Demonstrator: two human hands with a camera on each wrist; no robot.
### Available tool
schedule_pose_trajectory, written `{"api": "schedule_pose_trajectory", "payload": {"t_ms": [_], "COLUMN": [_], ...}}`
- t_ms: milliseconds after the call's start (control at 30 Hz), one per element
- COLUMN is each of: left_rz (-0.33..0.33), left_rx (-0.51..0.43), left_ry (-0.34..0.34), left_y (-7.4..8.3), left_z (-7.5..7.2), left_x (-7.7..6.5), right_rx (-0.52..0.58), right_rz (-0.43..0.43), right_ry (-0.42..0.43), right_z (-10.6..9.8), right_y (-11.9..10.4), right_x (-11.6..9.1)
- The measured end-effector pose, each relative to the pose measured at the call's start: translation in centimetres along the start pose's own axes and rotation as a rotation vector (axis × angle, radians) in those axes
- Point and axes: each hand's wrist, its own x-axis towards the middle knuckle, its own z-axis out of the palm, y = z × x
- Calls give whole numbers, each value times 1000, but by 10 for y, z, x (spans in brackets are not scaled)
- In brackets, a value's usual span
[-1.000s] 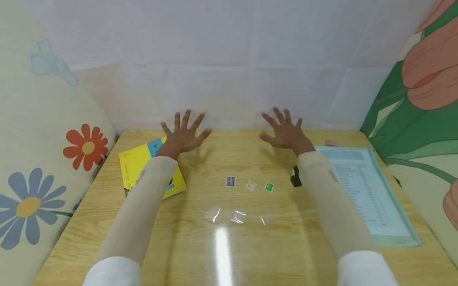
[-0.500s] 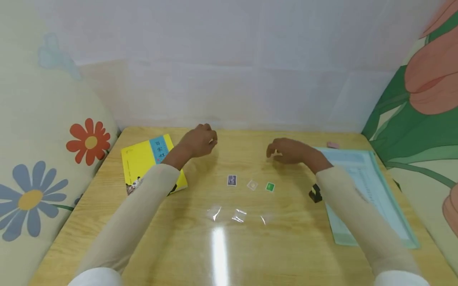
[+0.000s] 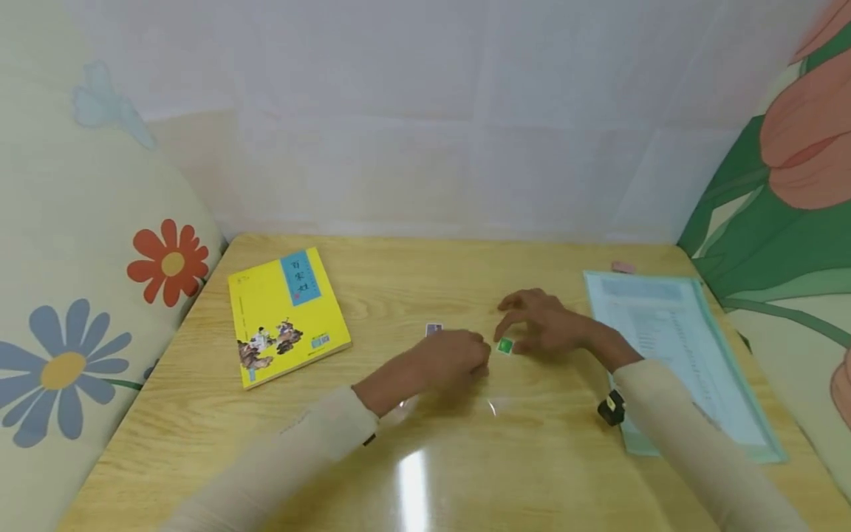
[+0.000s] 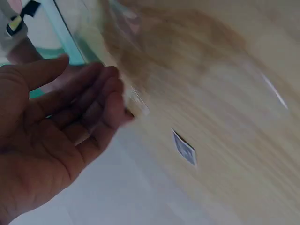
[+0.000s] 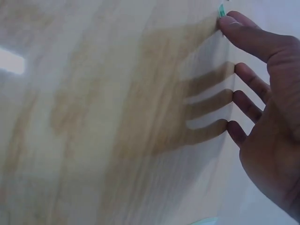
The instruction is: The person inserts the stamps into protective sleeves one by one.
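Note:
My left hand hovers palm down over the middle of the table, fingers loosely bent and nothing in them. It covers part of a purple stamp, which shows whole as a small purple stamp in the left wrist view. Close to its fingertips there lies a pale stamp, hidden in the head view. My right hand reaches down at a green stamp, index finger and thumb on either side of it. From the right wrist, the green stamp shows at the thumb tip; the other fingers are spread and bent.
Small clear plastic pieces lie in front of the stamps, partly hidden by the left hand. A yellow book is at the left, a pale green folder with a printed sheet at the right. A pink piece sits behind the folder.
Both hands, spread at the back edge earlier, have come toward me with fingers bending. The left moved right over the stamps; the right came down to the green stamp. The book is uncovered.

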Motion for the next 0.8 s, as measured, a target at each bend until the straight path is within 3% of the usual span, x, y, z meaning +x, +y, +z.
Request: {"api": "schedule_pose_trajectory", "payload": {"t_ms": [100,167,367,467,567,700,800], "left_rz": [-70,-107,-140,-169,-165,-172,-192], "left_rx": [20,70,220,174,7,-466,-791], "left_ry": [-78,-86,76,112,127,189,278], "left_y": [28,44,70,70,61,40,25], "left_z": [12,21,44,49,49,37,23], "left_x": [3,5,7,6,4,0,-1], "right_rx": [-5,-3,9,55,182,435,537], "right_rz": [-2,9,23,30,46,50,53], "right_ry": [37,52,86,85,79,145,295], "right_z": [4,6,11,13,13,6,-5], "right_y": [0,0,-3,-5,-9,-19,-29], "right_x": [0,0,1,3,5,6,1]}}
